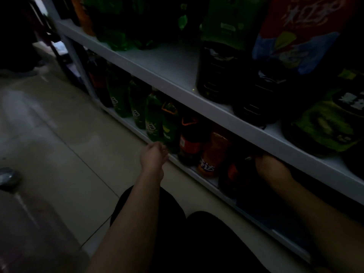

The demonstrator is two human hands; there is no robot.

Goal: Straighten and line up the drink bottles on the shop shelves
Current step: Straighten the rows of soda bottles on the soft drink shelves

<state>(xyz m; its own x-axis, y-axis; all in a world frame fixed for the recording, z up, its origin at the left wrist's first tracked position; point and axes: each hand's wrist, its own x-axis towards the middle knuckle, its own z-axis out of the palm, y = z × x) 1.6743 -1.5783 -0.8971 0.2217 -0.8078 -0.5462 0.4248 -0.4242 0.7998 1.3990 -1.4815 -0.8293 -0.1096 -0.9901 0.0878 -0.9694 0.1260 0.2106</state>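
The scene is dim. On the bottom shelf (208,181) stands a row of large drink bottles: several green bottles (153,121), a dark cola bottle (190,142) with a red label, and an orange soda bottle (213,154). My left hand (154,154) reaches to the base of a green bottle (170,129), fingers curled against it. My right hand (272,168) is under the upper shelf, by a dark bottle (234,174) with a red label; its fingers are hidden in shadow.
The upper shelf (177,71) holds green bottles (118,26) at the left, dark bottles (218,69) and bright snack bags (301,34) at the right. Pale tiled floor (59,125) lies to the left. My dark-clothed knees (187,233) are close to the shelf front.
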